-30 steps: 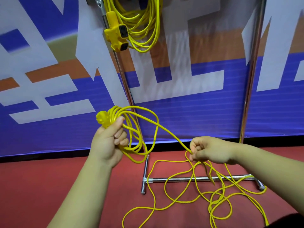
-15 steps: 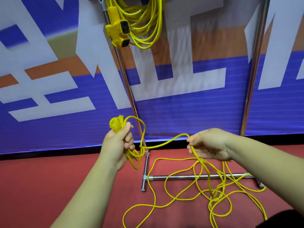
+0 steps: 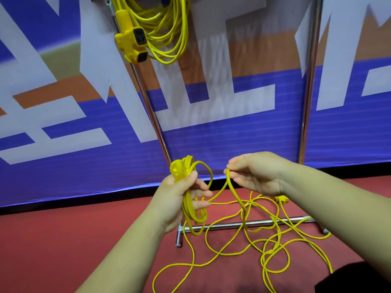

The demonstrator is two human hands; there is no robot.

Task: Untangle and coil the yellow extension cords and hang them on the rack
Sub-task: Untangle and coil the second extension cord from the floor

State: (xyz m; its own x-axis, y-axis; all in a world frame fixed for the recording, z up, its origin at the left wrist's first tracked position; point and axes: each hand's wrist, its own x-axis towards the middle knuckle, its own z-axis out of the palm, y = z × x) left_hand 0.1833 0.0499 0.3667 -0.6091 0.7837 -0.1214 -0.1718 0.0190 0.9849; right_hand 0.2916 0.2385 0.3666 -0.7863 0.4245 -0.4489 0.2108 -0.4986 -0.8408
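My left hand [image 3: 179,195] grips a small coil of yellow extension cord [image 3: 193,210] together with its yellow plug [image 3: 177,169], which sticks up above the thumb. Close to its right, my right hand [image 3: 254,174] pinches a strand of the same cord between thumb and fingers. From there the cord drops into a loose tangle [image 3: 254,244] on the red floor. A second yellow cord [image 3: 167,28] hangs coiled at the top of the metal rack [image 3: 146,98], its socket block [image 3: 132,42] dangling at the left.
The rack's chrome base bar [image 3: 239,224] lies on the floor under the tangle, with its right upright [image 3: 306,98] behind. A blue, white and orange banner [image 3: 63,123] covers the wall. A dark shape [image 3: 359,280] sits at the bottom right corner.
My right hand has risen and moved left toward my left hand, bringing a strand of cord up. The loops in my left hand have drawn tighter and hang lower.
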